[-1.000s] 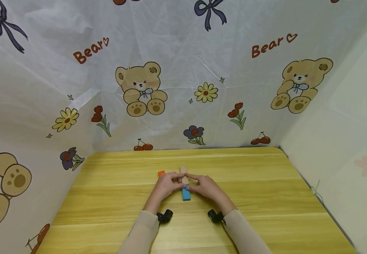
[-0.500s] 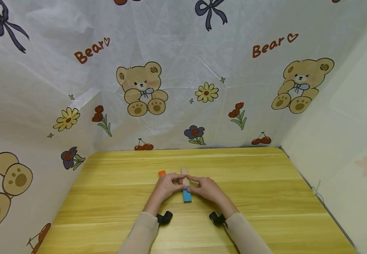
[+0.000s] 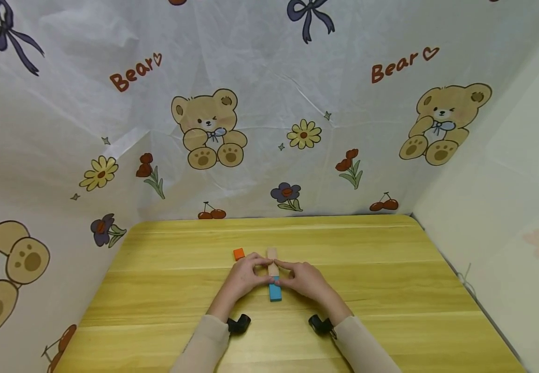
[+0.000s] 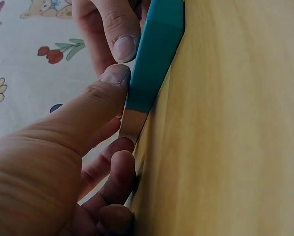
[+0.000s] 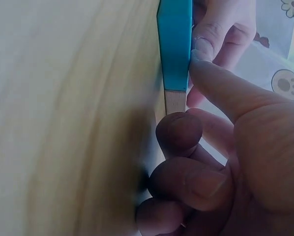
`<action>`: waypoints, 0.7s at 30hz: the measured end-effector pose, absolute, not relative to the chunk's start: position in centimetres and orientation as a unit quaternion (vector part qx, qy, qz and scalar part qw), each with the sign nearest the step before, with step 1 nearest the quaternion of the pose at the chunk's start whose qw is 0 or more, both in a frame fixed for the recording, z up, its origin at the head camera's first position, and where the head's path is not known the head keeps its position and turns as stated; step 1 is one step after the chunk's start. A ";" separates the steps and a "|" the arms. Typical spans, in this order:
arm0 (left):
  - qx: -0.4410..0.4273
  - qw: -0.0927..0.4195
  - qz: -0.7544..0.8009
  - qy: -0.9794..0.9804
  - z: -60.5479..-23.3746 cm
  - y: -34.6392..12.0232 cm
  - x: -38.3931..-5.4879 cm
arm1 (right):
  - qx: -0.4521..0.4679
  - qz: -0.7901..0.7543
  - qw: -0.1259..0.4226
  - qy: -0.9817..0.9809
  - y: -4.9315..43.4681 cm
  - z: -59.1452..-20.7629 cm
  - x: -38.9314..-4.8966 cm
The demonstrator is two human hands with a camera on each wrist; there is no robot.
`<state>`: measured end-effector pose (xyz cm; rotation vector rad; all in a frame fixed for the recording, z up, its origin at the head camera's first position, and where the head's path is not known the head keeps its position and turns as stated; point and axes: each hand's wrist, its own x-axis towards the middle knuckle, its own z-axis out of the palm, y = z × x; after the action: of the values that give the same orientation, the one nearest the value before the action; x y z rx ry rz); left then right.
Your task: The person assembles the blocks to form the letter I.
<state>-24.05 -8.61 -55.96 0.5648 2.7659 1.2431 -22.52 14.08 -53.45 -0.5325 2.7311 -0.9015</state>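
In the head view a bare wooden block (image 3: 272, 253) and a blue block (image 3: 275, 293) lie end to end on the table, the blue one nearer the person. My left hand (image 3: 245, 273) holds the wooden block from the left, thumb by the seam and index finger further along. From the right, my right hand (image 3: 305, 280) mirrors it, the two thumb tips and index tips meeting over the row. Both wrist views show the thumbs at the blue block (image 4: 157, 54) and curled fingers near the wooden block (image 5: 175, 101), partly hidden by them.
An orange block (image 3: 239, 254) lies just beyond the left hand, partly covered by it. The wood-grain table (image 3: 367, 269) ends at a patterned cloth backdrop (image 3: 260, 171) behind and a pale cloth on the right. Black wrist cameras (image 3: 239, 324) sit under both wrists.
Both hands and the row of blocks have shifted slightly towards the person. More of the orange block shows now beside the left hand. The fingers keep about the same hold.
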 end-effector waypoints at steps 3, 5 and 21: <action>0.187 0.028 0.403 0.895 -55.9 -8.7 -23.8 | -0.184 -0.299 0.103 0.931 14.1 -53.4 -22.3; 0.189 0.028 0.404 0.895 -55.9 -8.7 -23.6 | -0.185 -0.295 0.101 0.932 14.1 -53.3 -22.1; 0.197 0.025 0.402 0.894 -55.9 -8.8 -23.4 | -0.183 -0.276 0.086 0.940 14.2 -53.3 -21.4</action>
<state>-23.44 -8.76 -55.91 0.6106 2.7651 1.2429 -21.38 14.16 -53.32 -0.5456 2.8013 -0.8216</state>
